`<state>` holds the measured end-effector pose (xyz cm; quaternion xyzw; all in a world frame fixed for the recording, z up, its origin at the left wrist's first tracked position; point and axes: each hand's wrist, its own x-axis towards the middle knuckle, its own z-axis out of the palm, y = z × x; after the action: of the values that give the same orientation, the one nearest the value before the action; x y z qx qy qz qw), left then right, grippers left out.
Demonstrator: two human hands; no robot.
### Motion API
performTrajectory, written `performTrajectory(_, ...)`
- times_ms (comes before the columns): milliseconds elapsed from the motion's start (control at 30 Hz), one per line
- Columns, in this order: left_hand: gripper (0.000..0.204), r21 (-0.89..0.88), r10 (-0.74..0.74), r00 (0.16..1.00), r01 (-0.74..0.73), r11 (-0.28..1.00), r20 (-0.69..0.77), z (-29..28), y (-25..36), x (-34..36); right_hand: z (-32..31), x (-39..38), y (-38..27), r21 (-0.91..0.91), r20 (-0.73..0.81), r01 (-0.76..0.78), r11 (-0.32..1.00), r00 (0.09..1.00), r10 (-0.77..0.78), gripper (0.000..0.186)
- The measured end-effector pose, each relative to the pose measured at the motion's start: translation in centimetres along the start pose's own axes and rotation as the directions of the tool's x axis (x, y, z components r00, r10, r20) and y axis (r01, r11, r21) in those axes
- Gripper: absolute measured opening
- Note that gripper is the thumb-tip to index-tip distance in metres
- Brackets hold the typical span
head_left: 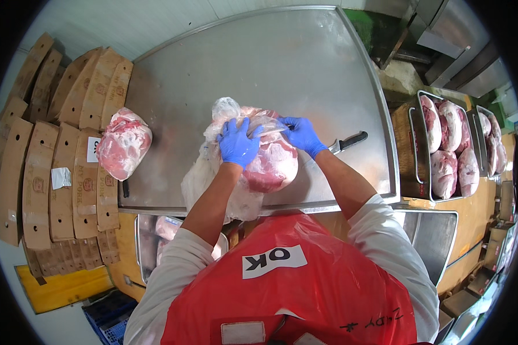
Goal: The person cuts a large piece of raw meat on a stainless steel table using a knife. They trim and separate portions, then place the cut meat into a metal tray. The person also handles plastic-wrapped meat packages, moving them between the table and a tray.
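A large cut of raw meat (pixel 275 167) lies before me on a steel table, partly wrapped in a clear plastic bag (pixel 198 179). My left hand (pixel 239 144) rests on the bag and the meat's upper left part, fingers stretched and apart. On the meat's upper right side, my right hand (pixel 303 135) pinches a fold of the plastic, which stretches between both hands. Both wear blue gloves. Just right of my right wrist lies a black-handled knife (pixel 351 141). Another unwrapped cut of meat (pixel 124 145) sits at the table's left edge.
Brown cardboard boxes (pixel 40 172) are stacked along the left. The steel table (pixel 259 57) has a raised rim. Metal trays of meat (pixel 452 144) stand at the right, beyond the table. Below the table's near edge are another metal tray (pixel 145 247) with wrapped meat and a steel tray (pixel 429 230).
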<state>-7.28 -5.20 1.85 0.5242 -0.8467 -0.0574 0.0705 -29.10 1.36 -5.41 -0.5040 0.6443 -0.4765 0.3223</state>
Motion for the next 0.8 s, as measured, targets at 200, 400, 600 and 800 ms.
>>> performTrajectory(200,0.055,-0.026,0.077,0.99,-0.081,0.996,-0.121,-0.1,0.1,2.7,-1.6,1.4,0.4,-0.045,0.046,-0.025,0.999,0.999,0.027,0.033)
performTrajectory(400,0.051,0.022,0.028,0.997,-0.026,0.999,-0.072,-1.0,0.5,3.5,-2.1,1.3,-1.8,-0.174,0.13,-0.05,0.984,0.989,0.074,0.031)
performTrajectory(600,0.035,-0.063,0.107,0.935,-0.136,0.989,-0.338,0.8,-0.9,1.4,-5.2,-0.8,1.3,0.104,0.22,0.06,0.993,0.972,-0.082,0.06)
performTrajectory(800,0.052,-0.088,0.125,0.957,-0.152,0.984,-0.263,1.8,-4.0,0.3,-15.4,-8.6,5.8,-0.854,0.127,-0.005,0.521,0.968,0.218,0.073)
